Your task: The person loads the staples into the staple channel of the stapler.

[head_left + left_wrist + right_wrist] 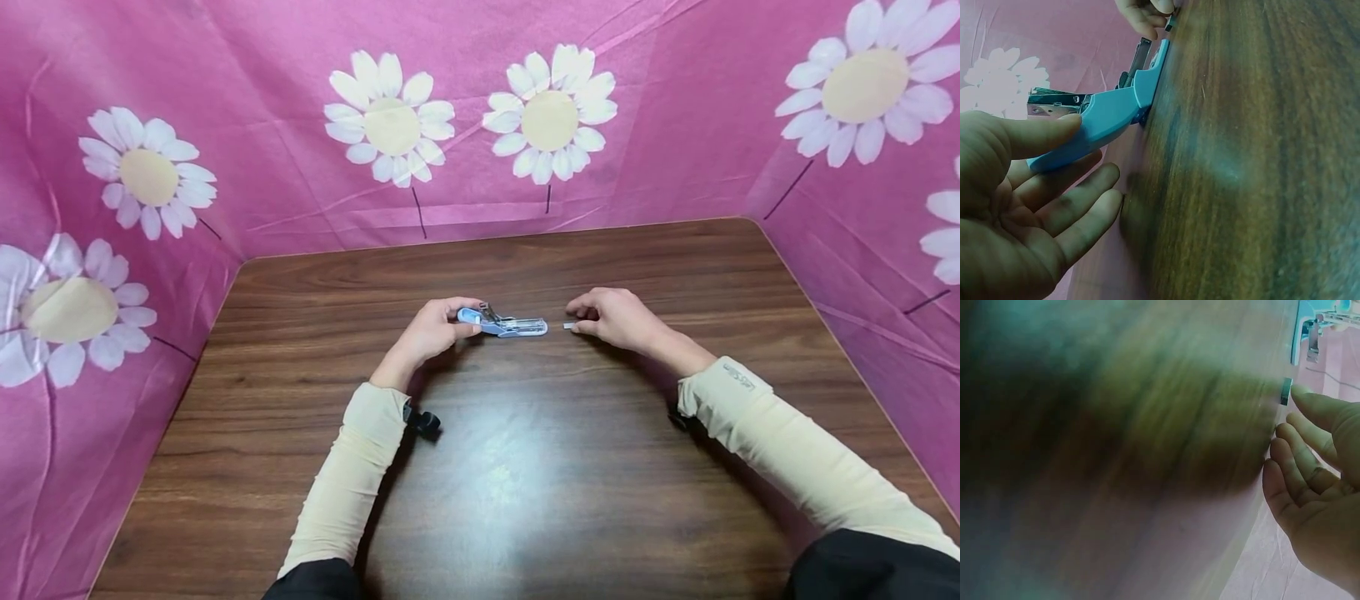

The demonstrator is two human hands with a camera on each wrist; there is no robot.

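Note:
My left hand (pixel 437 327) grips the handle end of a light blue stapler (pixel 491 327) between thumb and fingers. The stapler is opened up, its metal magazine parts (pixel 1054 100) tilted away from the blue body, and its base end points to the right, low over the table. Just past that end, my right hand (pixel 618 318) pinches a short grey strip of staples (pixel 568 326) at its fingertips, close to the tabletop. In the right wrist view the thumb tip meets the strip (pixel 1285 392), and the other fingers curve loosely near the wood.
Under both hands is a dark wood-grain table (pixel 480 467) with a shiny light reflection near the middle. A pink cloth (pixel 465 200) printed with white daisies rises at its back and sides. Each wrist wears a strap, and a small black camera (pixel 426 423) shows at the left.

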